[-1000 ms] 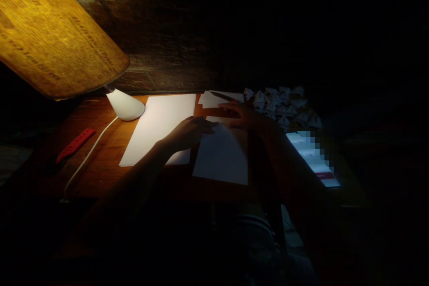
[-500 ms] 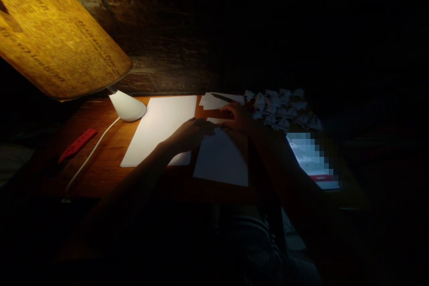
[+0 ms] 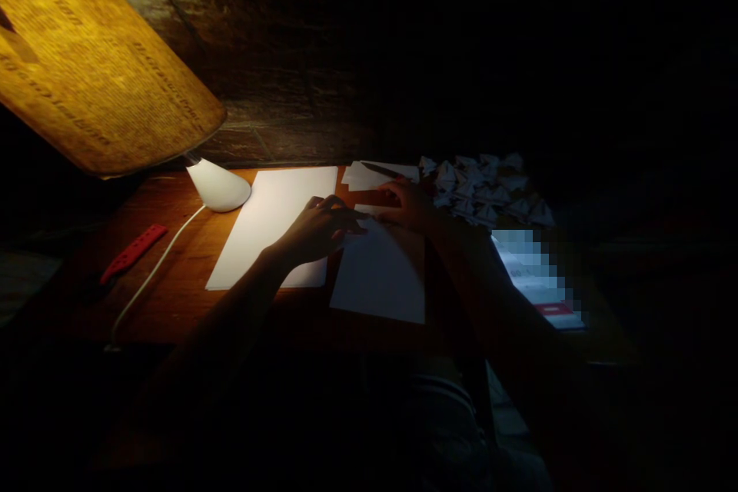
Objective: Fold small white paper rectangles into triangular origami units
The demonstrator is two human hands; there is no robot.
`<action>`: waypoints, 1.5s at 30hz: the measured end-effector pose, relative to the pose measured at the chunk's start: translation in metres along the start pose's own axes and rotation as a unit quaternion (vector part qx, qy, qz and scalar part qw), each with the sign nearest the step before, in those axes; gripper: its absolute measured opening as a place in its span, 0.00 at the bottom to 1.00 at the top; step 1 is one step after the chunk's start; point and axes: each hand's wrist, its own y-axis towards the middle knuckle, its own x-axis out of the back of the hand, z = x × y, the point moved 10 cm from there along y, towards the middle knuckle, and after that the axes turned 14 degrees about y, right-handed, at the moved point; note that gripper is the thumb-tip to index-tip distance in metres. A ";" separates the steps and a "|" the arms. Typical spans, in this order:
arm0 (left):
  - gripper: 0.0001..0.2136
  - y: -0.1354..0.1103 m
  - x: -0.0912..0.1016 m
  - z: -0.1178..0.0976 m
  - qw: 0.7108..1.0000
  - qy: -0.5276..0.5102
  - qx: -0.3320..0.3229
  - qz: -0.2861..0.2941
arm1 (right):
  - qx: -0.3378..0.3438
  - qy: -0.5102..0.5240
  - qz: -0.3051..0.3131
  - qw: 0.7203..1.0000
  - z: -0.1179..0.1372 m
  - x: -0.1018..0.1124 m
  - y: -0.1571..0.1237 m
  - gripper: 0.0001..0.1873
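Clock positions were read from the center of the paper sheet under the hands, with 12 pointing away from the person.

The wooden table (image 3: 190, 261) supported the parts listed. The lamp shade (image 3: 109, 54), between 10 and 11 o'clock, carried rows of dark print on a yellow-brown ground; the lettering was blurred and could not be read with certainty. The paper stack (image 3: 277, 227), plain white, lay at 10 o'clock. The paper sheet (image 3: 377, 277) lay flat, nearest the person's middle, its near part in shadow. The heap of folded papers (image 3: 484, 188) occupied 2 o'clock. The lit screen (image 3: 527, 280), at 3 o'clock, showed a red band near its close end; part was covered by coarse squares, and its small characters were illegible.

The left hand (image 3: 320, 229), at 10 o'clock, was open, fingers partly spread and bent, fingertips at the sheet's far left edge. The right hand (image 3: 409, 204), at 1 o'clock, had loosely curled fingers over the far edge; darkness hid whether it gripped the paper. The hands were near each other but apart.

The paper slips (image 3: 357, 174) lay at 12 o'clock. The lamp's white base (image 3: 222, 186) stood at 10 o'clock. The red strip (image 3: 134, 254) and white cord (image 3: 155, 274) lay at 9 o'clock. A dark blade (image 3: 380, 170) rested on the slips.
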 end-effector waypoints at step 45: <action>0.22 -0.001 -0.003 0.001 0.999 -0.029 -0.012 -0.011 | 0.005 0.003 0.026 1.000 0.003 0.000 -0.001 0.23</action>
